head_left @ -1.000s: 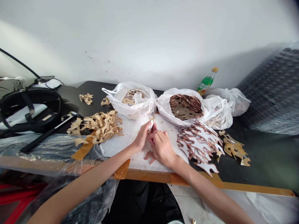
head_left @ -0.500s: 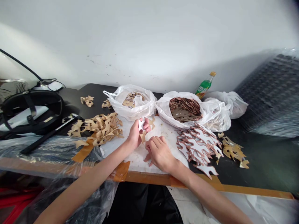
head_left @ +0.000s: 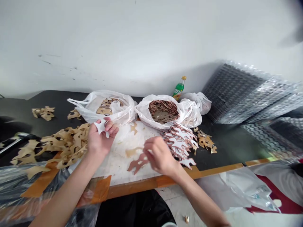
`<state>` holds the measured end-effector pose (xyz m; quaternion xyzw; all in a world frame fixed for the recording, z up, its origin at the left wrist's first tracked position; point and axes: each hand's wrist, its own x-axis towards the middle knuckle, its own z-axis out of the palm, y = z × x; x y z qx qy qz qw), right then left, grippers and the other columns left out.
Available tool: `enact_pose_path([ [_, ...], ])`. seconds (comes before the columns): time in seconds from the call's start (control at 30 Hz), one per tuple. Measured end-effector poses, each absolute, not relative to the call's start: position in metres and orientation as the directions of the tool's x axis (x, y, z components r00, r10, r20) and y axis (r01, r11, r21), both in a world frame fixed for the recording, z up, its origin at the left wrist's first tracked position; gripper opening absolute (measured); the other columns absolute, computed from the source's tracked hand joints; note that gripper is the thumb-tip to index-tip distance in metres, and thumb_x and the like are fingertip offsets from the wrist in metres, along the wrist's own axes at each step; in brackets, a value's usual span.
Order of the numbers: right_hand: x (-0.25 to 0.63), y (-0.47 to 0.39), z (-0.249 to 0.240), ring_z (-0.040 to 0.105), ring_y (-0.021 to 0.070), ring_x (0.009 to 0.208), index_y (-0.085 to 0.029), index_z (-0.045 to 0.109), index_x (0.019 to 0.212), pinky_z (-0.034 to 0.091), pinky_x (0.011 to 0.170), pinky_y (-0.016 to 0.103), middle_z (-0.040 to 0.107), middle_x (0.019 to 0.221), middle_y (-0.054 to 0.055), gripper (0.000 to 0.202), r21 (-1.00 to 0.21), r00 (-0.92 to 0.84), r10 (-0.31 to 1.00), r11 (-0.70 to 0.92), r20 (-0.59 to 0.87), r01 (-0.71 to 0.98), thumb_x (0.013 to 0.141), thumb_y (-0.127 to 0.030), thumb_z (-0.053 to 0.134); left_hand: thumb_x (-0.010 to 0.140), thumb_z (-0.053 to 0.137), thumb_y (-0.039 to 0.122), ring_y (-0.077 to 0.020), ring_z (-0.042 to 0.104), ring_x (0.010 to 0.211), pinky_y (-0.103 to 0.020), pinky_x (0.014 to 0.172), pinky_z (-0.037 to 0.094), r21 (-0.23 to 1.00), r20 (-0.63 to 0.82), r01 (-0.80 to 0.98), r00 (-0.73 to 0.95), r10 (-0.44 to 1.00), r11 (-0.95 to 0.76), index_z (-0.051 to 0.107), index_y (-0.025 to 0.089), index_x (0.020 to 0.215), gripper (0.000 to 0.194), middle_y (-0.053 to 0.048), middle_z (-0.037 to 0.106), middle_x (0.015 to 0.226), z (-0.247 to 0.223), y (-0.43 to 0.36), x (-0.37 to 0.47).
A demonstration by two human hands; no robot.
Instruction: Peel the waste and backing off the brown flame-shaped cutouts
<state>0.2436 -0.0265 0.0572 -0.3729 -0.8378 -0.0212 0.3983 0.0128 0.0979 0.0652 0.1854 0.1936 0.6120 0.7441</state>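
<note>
left hand (head_left: pixel 100 143), left of centre in the frame: palm turned up, thumb and bent fingers pinching a white piece (head_left: pixel 100 126) with pointed arms. right hand (head_left: pixel 158 156), just right of centre: fingers curled in; cannot tell whether anything sits between them. a reddish-brown piece (head_left: pixel 135 165) lies at lower centre on the white sheet (head_left: pixel 119 171), partly behind the right hand's fingers. a blurred tan cutout (head_left: pixel 133 152) is just above it; a second tan cutout (head_left: pixel 133 128) lies higher on the sheet.

surroundings: tan heap (head_left: pixel 73 142) at left; white-faced stack (head_left: pixel 178 143) right of centre. upper middle: left bag (head_left: pixel 129 112) containing tan pieces, right bag (head_left: pixel 144 116) containing brown ones. green bottle (head_left: pixel 178 90) at upper right, behind the right bag.
</note>
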Motion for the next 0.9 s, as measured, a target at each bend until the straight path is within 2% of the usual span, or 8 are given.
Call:
enact_pose_path([
  [0.07, 0.284, -0.041, 0.064, 0.064, 0.0243, 0.099, -0.024, 0.059, 0.110, 0.050, 0.086, 0.040, 0.068, 0.104, 0.009, 0.014, -0.334, -0.113, 0.622, 0.555, 0.775, 0.761, 0.105, -0.017, 0.048, 0.105, 0.037, 0.025, -0.0107, 0.039, 0.047, -0.023, 0.047, 0.041, 0.529, -0.068, -0.824, 0.197, 0.978, 0.202, 0.062, 0.018, 0.088, 0.031, 0.004, 0.040, 0.055, 0.066, 0.095, 0.013],
  [0.2, 0.390, -0.070, 0.046, 0.061, 0.0220, 0.076, -0.022, 0.064, 0.097, 0.048, 0.074, 0.036, 0.066, 0.087, 0.006, 0.014, -0.479, 0.431, 0.434, 0.000, 0.791, 0.878, 0.102, -0.034, 0.059, 0.104, 0.034, 0.025, -0.0088, 0.025, 0.037, -0.023, 0.040, 0.032, 0.567, -0.062, -0.789, 0.247, 0.967, 0.238, 0.064, 0.017, 0.085, 0.037, 0.007, 0.031, 0.048, 0.066, 0.091, 0.016],
  [0.3, 0.455, -0.089, 0.017, 0.059, 0.0224, 0.070, -0.019, 0.067, 0.085, 0.043, 0.069, 0.036, 0.068, 0.082, 0.008, 0.034, -0.447, 0.523, 0.523, -0.275, 0.673, 0.851, 0.097, -0.050, 0.058, 0.105, 0.031, 0.025, -0.0083, 0.018, 0.034, -0.022, 0.039, 0.029, 0.601, -0.034, -0.761, 0.282, 0.959, 0.245, 0.067, 0.015, 0.086, 0.042, 0.009, 0.027, 0.044, 0.065, 0.088, 0.017],
  [0.43, 0.490, -0.108, -0.011, 0.053, 0.0224, 0.063, -0.022, 0.056, 0.060, 0.035, 0.064, 0.036, 0.059, 0.062, 0.006, 0.052, -0.368, 0.583, 0.564, -0.457, 0.585, 0.810, 0.094, -0.063, 0.056, 0.110, 0.025, 0.034, -0.0080, 0.017, 0.033, -0.022, 0.039, 0.029, 0.627, -0.003, -0.738, 0.320, 0.948, 0.251, 0.070, 0.014, 0.091, 0.053, 0.009, 0.028, 0.043, 0.065, 0.086, 0.019],
  [0.57, 0.480, -0.111, -0.013, 0.055, 0.0223, 0.064, -0.020, 0.064, 0.070, 0.038, 0.065, 0.036, 0.062, 0.067, 0.007, 0.048, -0.405, 0.557, 0.455, -0.392, 0.695, 0.826, 0.099, -0.056, 0.052, 0.109, 0.024, 0.062, -0.0077, 0.019, 0.033, -0.021, 0.039, 0.028, 0.690, 0.002, -0.678, 0.351, 0.936, 0.253, 0.071, 0.015, 0.091, 0.069, 0.008, 0.029, 0.043, 0.063, 0.083, 0.024],
  [0.73, 0.417, -0.098, 0.004, 0.058, 0.0225, 0.068, -0.018, 0.071, 0.093, 0.045, 0.067, 0.036, 0.069, 0.083, 0.009, 0.034, -0.508, 0.544, 0.307, -0.193, 0.781, 0.839, 0.100, -0.049, 0.059, 0.093, 0.060, 0.070, -0.0085, 0.022, 0.038, -0.023, 0.042, 0.022, 0.904, 0.097, -0.414, 0.438, 0.894, 0.105, 0.072, 0.017, 0.096, 0.054, 0.007, 0.035, 0.046, 0.056, 0.061, 0.026],
  [0.83, 0.356, -0.094, 0.022, 0.063, 0.0229, 0.074, -0.020, 0.070, 0.098, 0.050, 0.070, 0.037, 0.070, 0.086, 0.008, 0.022, -0.540, 0.450, 0.472, 0.067, 0.758, 0.839, 0.101, -0.040, 0.061, 0.080, 0.084, 0.051, -0.0092, 0.028, 0.045, -0.022, 0.048, 0.022, 0.991, 0.133, -0.088, 0.514, 0.848, -0.102, 0.073, 0.019, 0.119, 0.052, 0.009, 0.039, 0.053, 0.052, 0.036, 0.025],
  [0.9, 0.316, -0.091, 0.034, 0.067, 0.0244, 0.083, -0.023, 0.070, 0.102, 0.053, 0.076, 0.038, 0.071, 0.092, 0.007, 0.012, -0.499, 0.192, 0.658, 0.317, 0.728, 0.806, 0.102, -0.031, 0.062, 0.070, 0.094, 0.036, -0.0097, 0.031, 0.048, -0.022, 0.051, 0.024, 0.967, 0.156, 0.090, 0.529, 0.834, -0.238, 0.070, 0.021, 0.131, 0.067, 0.010, 0.040, 0.055, 0.050, 0.020, 0.027],
])
